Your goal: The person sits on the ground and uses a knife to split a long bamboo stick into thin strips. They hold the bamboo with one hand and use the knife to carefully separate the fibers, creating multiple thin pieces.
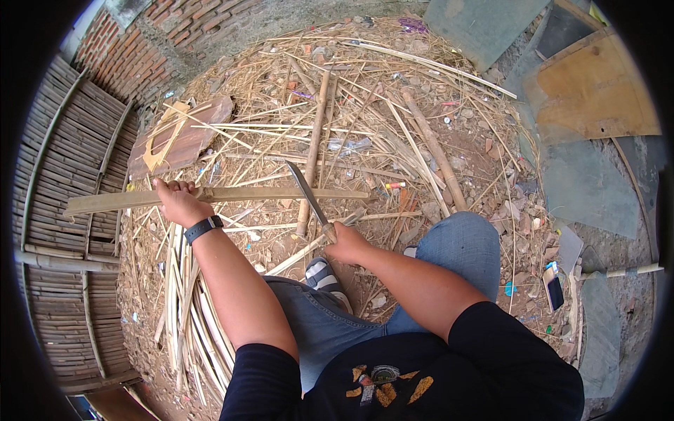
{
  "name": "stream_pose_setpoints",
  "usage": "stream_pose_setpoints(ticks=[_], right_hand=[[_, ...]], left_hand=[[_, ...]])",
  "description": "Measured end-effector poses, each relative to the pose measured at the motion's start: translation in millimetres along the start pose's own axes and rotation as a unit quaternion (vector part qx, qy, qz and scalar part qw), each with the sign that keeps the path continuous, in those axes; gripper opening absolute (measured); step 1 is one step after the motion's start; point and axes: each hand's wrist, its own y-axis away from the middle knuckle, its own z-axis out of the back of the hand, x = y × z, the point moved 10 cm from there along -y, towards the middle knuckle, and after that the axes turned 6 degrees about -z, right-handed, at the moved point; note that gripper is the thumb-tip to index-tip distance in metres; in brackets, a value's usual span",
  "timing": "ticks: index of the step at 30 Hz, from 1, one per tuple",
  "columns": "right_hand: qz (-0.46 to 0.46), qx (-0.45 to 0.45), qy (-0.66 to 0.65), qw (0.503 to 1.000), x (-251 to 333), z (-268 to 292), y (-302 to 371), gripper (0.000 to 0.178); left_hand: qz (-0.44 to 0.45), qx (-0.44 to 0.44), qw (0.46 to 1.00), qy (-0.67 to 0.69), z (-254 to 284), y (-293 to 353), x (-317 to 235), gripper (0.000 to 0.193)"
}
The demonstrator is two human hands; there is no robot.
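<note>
Left hand [181, 202] clamped on a long flat bamboo strip [267, 194], fingers wrapped over it nearer its left end; dark watch [203, 229] on that wrist. Strip is held about level, left to right, above the littered ground [361, 282], left end out toward the ground's left edge. Right hand [347, 244] clamped on the handle of a knife [307, 193], fingers closed round it, blade angled up and left. Blade crosses the strip in view, right of the left hand; can't tell if they touch. Beyond, two round items lie on the ground: a bamboo pole [317, 133] passing behind the strip, and a second pole [432, 147] to its right, well apart from it. Sandalled foot [324, 277] sits just left of the right hand. Heap of split strips [193, 316] toward the ground's near left corner. Slatted bamboo wall [70, 210] along the left edge, brick wall [130, 56] at the far left corner. Phone [554, 295] near the right edge, tan board [597, 91] toward the far right corner.
</note>
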Motion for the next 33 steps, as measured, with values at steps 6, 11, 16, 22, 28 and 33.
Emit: stream_pose_setpoints(ticks=[6,11,16,22,28,33], right_hand=[[-0.009,0.011,-0.011,1.0,0.1,-0.4,2.1,0.051],[-0.011,0.005,-0.009,1.0,1.3,0.8,2.9,0.05],[-0.002,0.0,-0.004,1.0,1.5,1.2,2.4,0.052],[0.033,-0.034,0.01,0.999,-4.5,-1.9,-5.8,0.052],[-0.017,0.013,-0.017,1.0,1.0,1.3,4.5,0.051],[-0.024,0.012,-0.019,0.999,1.0,4.4,8.4,0.053]], left_hand=[[0.002,0.0,1.0,0.001,2.7,-4.5,3.1,0.028],[0.002,-0.01,1.0,-0.02,3.2,-1.2,0.7,0.029],[-0.004,-0.012,1.0,-0.018,2.3,1.0,1.0,0.029],[-0.003,0.001,1.0,-0.011,2.4,-1.2,5.4,0.029],[-0.002,-0.019,0.999,-0.035,4.8,0.7,2.7,0.029],[0.021,-0.016,0.999,-0.04,2.6,4.1,3.2,0.029]])
